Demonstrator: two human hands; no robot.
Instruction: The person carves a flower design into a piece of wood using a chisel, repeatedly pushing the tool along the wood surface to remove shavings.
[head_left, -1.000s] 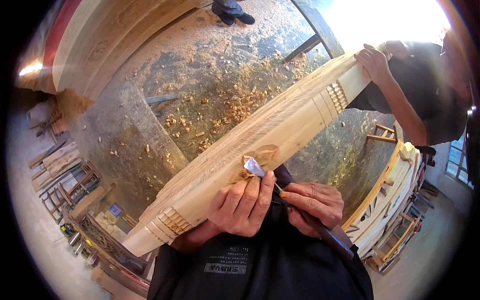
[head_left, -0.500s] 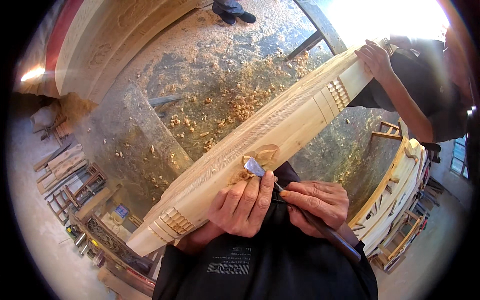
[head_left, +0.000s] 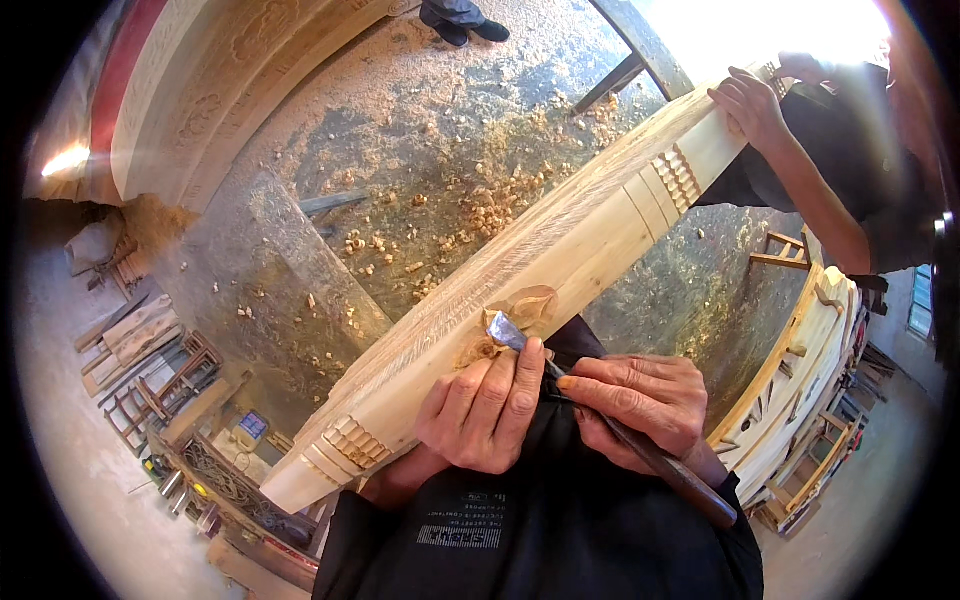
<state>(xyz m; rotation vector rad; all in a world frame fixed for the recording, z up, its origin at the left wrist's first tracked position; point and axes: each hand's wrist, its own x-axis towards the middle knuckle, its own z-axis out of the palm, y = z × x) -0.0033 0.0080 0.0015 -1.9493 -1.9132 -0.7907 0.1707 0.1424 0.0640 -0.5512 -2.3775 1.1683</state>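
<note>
From where I stand, the person's left hand rests on the near side of a long, pale wooden beam, its back turned up and its fingers bent and lying close together. The index fingertip sits against the flat, bright metal blade of a long chisel; the thumb is hidden, so I cannot tell whether that hand pinches the blade. The right hand comes in from the other side, wrist low, its fingers wrapped around the smooth, dark brown handle, which slants down to the right across the person's black garment. The blade's end lies on a rounded, leaf-like relief of darker honey-brown wood on the beam's smooth face. The beam runs diagonally, low left to high right, in front of the person; its upper side is rough, with slanting, fibrous streaks. Toward the lower end is a band of bead-like knobs, and a matching knobbly band sits toward the far end. There, a co-worker's hand rests over the edge. Beyond, curled tan shavings litter the dusty grey floor.
</note>
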